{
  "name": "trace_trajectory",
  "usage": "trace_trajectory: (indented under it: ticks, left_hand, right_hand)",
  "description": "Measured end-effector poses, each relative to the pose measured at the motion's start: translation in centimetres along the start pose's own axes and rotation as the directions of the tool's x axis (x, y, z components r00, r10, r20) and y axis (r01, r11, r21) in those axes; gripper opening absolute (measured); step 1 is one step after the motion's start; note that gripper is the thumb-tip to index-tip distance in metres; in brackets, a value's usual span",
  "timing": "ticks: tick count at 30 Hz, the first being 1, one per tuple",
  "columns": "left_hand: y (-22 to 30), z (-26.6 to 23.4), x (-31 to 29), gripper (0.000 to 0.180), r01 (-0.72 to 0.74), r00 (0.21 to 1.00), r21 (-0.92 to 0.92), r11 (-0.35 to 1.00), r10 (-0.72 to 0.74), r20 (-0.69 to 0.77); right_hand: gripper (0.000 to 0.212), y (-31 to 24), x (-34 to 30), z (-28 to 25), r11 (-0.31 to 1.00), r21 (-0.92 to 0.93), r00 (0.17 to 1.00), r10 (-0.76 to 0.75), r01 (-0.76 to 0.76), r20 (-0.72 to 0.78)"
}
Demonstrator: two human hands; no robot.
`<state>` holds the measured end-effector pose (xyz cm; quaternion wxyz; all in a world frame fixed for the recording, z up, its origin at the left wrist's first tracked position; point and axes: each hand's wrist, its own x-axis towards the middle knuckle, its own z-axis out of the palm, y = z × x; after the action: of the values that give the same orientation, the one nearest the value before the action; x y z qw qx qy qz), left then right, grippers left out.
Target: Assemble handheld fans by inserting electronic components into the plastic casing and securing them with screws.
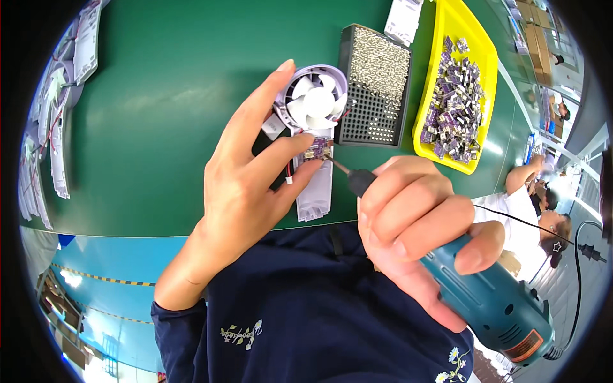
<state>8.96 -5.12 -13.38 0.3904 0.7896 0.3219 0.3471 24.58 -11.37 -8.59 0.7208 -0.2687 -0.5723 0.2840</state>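
My left hand (239, 175) holds a small handheld fan housing (341, 80), its thumb and fingers around a purple circuit board (315, 148) on the handle. White blades (317, 105) fill the round lavender head, and the pale handle shell (314, 198) extends toward me. A red and black lead ends in a white plug (289, 179) beside the board. In my right hand (415, 210) is a teal electric screwdriver (488, 287), fingers wrapped round its body. Its thin bit (338, 165) reaches to the board's right edge; whether it sits on a screw is too small to tell.
A black screw tray (345, 83), partly filled with silvery screws, lies beyond the fan. Right of it stands a yellow bin (490, 64) of purple boards. Several fan shells (60, 137) line the left table edge. A power cord (580, 287) hangs right, near a co-worker (520, 217).
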Motion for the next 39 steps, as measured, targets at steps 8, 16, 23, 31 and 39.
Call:
trace_trajectory:
  ticks: [8, 16, 23, 31, 39]
  left_hand:
    - [0.1, -0.1, 0.1, 0.032, 0.027, 1.000, -0.010, 1.000, -0.027, -0.004]
    - [0.1, -0.1, 0.1, 0.031, 0.019, 1.000, 0.012, 1.000, -0.018, -0.014]
    - [-0.2, 0.0, 0.0, 0.031, 0.009, 1.000, 0.017, 1.000, -0.008, -0.023]
    - [0.0, -0.3, 0.0, 0.032, 0.006, 1.000, 0.014, 1.000, -0.005, -0.021]
    - [0.0, 0.1, -0.2, 0.033, -0.011, 0.999, 0.032, 0.999, 0.012, -0.035]
  right_hand:
    - [0.074, 0.7, -0.3, 0.4, 1.000, -0.002, 1.000, 0.010, -0.010, 0.009]
    - [0.076, -0.1, 0.3, 0.4, 1.000, -0.020, 1.000, -0.009, 0.009, -0.004]
    - [0.073, -0.2, 0.2, 0.8, 0.997, -0.075, 0.998, 0.037, -0.034, 0.044]
    - [0.073, -0.1, 0.5, 1.0, 0.998, -0.052, 0.996, 0.037, -0.034, 0.075]
    - [0.075, -0.2, 0.6, 0.7, 0.999, -0.011, 0.999, 0.041, -0.040, 0.007]
